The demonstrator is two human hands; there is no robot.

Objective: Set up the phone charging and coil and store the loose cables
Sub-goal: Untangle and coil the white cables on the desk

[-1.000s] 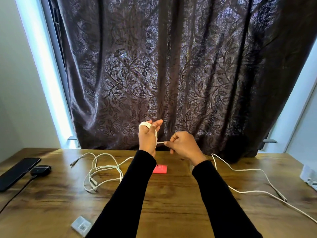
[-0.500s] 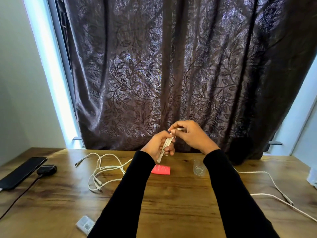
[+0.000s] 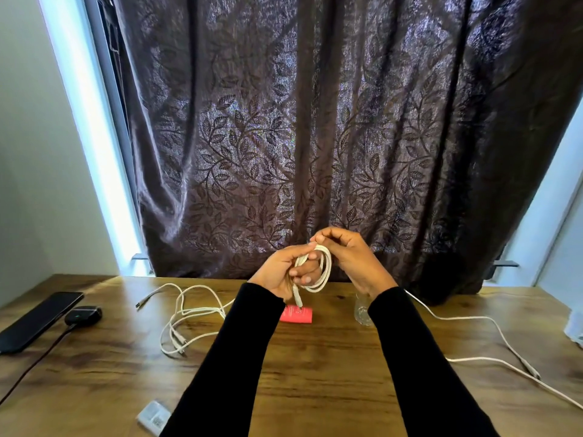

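White cable (image 3: pixel 321 272); leaf-patterned brown curtain (image 3: pixel 315 137)

- A flat black phone (image 3: pixel 38 321) lies at the far left of the wooden tabletop (image 3: pixel 315 367), just beside a small black charger puck (image 3: pixel 83 315).
- A loose white cable tangle (image 3: pixel 186 316) lies left of a small red card (image 3: pixel 296 314).
- A long white cable (image 3: pixel 492 345) trails across the right side.

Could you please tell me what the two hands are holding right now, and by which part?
A coiled white cable: the left hand grips the bundled loops, one plug end dangling below; the right hand pinches the top of the coil.
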